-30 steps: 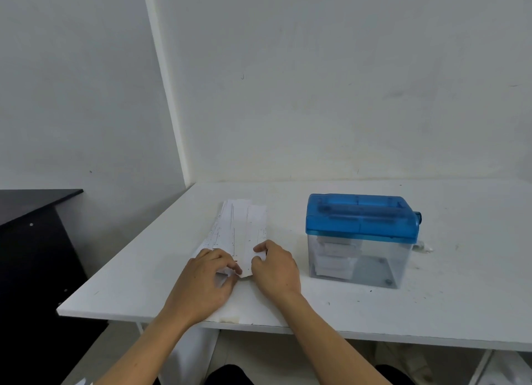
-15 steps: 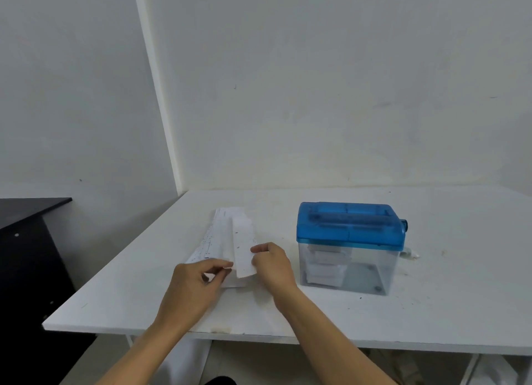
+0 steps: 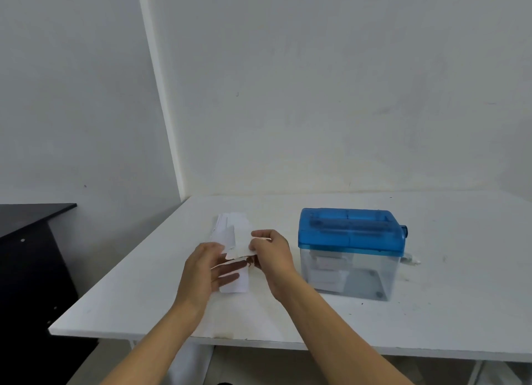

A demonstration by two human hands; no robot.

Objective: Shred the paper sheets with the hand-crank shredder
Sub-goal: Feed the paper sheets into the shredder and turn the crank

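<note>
White bench point(image 3: 431, 321), pickup step: right hand point(image 3: 275, 259) fingers point(image 3: 260, 233) pinching one paper sheet point(image 3: 240, 248), left hand point(image 3: 201, 269) spread beneath; next, squaring it to shredder point(image 3: 349, 235) slot.

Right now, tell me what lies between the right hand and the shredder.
Only a narrow strip of bare table separates the right hand, pinching a paper sheet, from the shredder, as the head view shows.

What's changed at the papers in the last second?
The right hand pinched one white paper sheet and raised it off the white paper stack; the left hand lifted too, fingers straightened beside it. The blue-lidded clear plastic shredder and the stack stayed put.
</note>
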